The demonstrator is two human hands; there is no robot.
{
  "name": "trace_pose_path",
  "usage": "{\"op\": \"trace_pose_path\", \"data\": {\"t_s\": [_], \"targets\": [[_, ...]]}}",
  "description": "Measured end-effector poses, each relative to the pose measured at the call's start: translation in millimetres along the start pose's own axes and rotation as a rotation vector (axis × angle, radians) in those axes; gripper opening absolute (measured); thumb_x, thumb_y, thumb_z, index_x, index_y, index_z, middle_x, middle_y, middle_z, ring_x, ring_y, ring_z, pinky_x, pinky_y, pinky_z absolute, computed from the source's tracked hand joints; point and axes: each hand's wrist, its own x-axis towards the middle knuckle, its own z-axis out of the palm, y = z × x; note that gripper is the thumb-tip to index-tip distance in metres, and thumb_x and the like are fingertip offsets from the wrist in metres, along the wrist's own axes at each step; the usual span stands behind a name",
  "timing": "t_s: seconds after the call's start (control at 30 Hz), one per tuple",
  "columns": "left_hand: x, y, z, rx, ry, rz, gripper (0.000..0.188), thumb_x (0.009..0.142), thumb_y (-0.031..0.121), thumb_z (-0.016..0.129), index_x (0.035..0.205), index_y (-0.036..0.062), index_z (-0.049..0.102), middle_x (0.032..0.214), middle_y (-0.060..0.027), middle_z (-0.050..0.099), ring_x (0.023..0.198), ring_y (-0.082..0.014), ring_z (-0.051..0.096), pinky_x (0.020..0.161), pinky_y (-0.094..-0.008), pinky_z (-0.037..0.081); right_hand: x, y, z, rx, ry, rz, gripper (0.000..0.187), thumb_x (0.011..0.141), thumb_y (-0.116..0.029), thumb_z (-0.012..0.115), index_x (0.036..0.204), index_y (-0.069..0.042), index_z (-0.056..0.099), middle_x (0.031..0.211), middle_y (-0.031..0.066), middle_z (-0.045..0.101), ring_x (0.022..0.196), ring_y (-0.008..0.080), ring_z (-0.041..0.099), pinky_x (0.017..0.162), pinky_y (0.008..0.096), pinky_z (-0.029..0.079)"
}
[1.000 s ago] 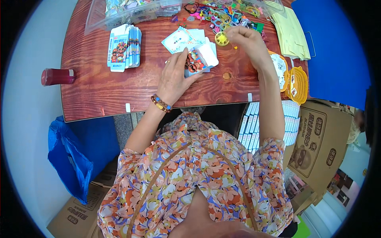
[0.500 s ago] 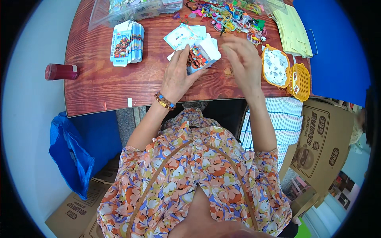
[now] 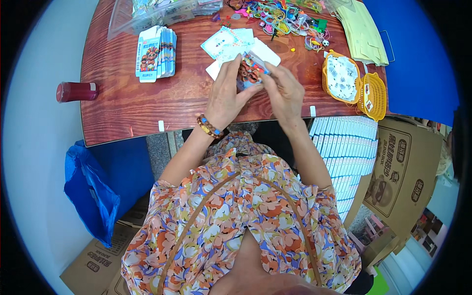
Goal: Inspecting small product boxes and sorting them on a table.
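A small card box [image 3: 250,70] with a colourful cartoon print is held over the table near its front edge. My left hand [image 3: 223,98], with beaded bracelets at the wrist, is closed round its left side. On its right side, the fingers of my right hand [image 3: 285,91] are bent and pressed against the box by its upper end. Whether those fingers also hold something small is hidden. Just beyond the box lie several white printed sheets [image 3: 221,42], partly under it. To the left is a stack of flat printed cartons [image 3: 156,55].
Colourful trinkets and bands [image 3: 282,22] lie at the back. A clear tub [image 3: 123,22] stands back left, a red bottle [image 3: 76,92] at the left edge. On the right are a yellow basket [image 3: 325,81] of small packets and yellow sheets [image 3: 361,42]. Rows of white boxes [image 3: 344,157] stand below.
My right hand has come left from apart from the box and now touches its right side. The box and my left hand have shifted slightly to the right.
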Motion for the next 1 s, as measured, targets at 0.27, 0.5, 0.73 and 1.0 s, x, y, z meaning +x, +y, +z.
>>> {"op": "trace_pose_path", "data": {"t_s": [0.27,0.5,0.73,1.0], "targets": [[-5,-7,-10,-0.658,-0.044,-0.165,0.037,0.090,0.006,0.069,0.123,0.0022,0.054,0.111,-0.0096,0.065,0.093,-0.0151,0.067,0.075,-0.0302,0.056,7,8,-29,0.523,-0.258,0.189,0.025,0.094,-0.001,0.063,0.118,0.003,0.065,0.102,0.0071,0.068,0.095,0.0117,0.066,0.083,0.0254,0.053],[-6,-4,-19,-0.600,-0.036,0.030,0.038,0.087,0.002,0.072,0.122,0.0033,0.058,0.107,-0.0088,0.065,0.090,-0.0124,0.066,0.075,-0.0258,0.056,13,6,-33,0.633,-0.311,0.133,0.013,0.095,-0.002,0.062,0.107,0.003,0.063,0.113,0.0084,0.063,0.100,0.0122,0.063,0.088,0.0269,0.053],[-10,-8,-24,-0.787,-0.220,-0.255,0.030,0.087,0.004,0.073,0.115,0.0038,0.063,0.098,-0.0055,0.068,0.085,-0.0105,0.067,0.071,-0.0256,0.056,17,7,-38,0.448,-0.417,0.011,0.018,0.093,0.000,0.061,0.112,0.000,0.064,0.121,0.0119,0.061,0.113,0.0163,0.058,0.096,0.0315,0.048],[-17,2,-18,-0.561,-0.119,-0.195,0.031,0.085,0.005,0.075,0.114,0.0036,0.065,0.099,-0.0055,0.068,0.082,-0.0110,0.066,0.070,-0.0253,0.055,12,-9,-41,0.516,-0.393,0.246,0.018,0.098,-0.009,0.059,0.111,0.001,0.064,0.115,0.0060,0.064,0.105,0.0110,0.060,0.090,0.0253,0.049]]}}
